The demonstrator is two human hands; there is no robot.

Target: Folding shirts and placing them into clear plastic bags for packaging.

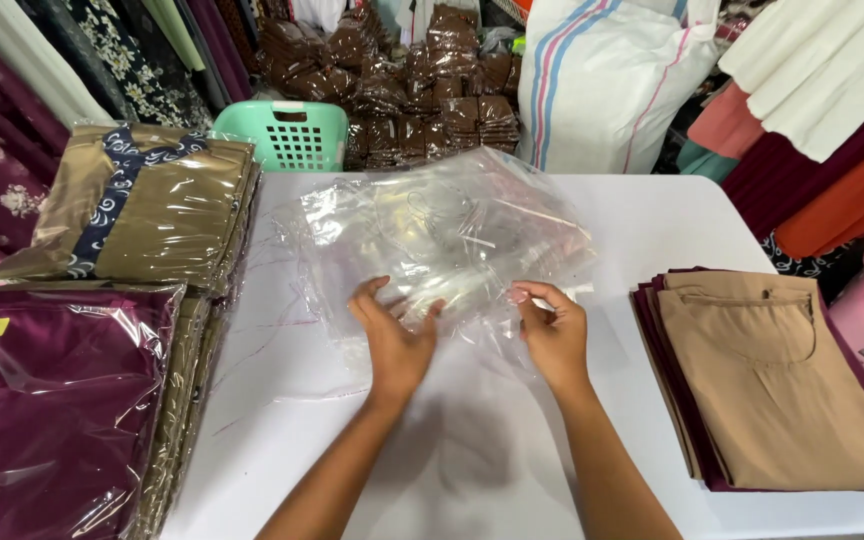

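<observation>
Head view — two bare hands at a heap of clear plastic bags (pixel 442 235) on the white tabletop (pixel 612 215).
Left hand (pixel 395 335) lies spread wide, fingers on the near edge of the clear plastic bags; right hand (pixel 552 330) pinches a corner of the plastic between thumb and fingers. Folded tan garments (pixel 782 380) sit stacked at the right, well apart — bagged tan and maroon garments (pixel 102 300) pile up at the left, a mint-green plastic basket (pixel 287 135) beyond.
</observation>
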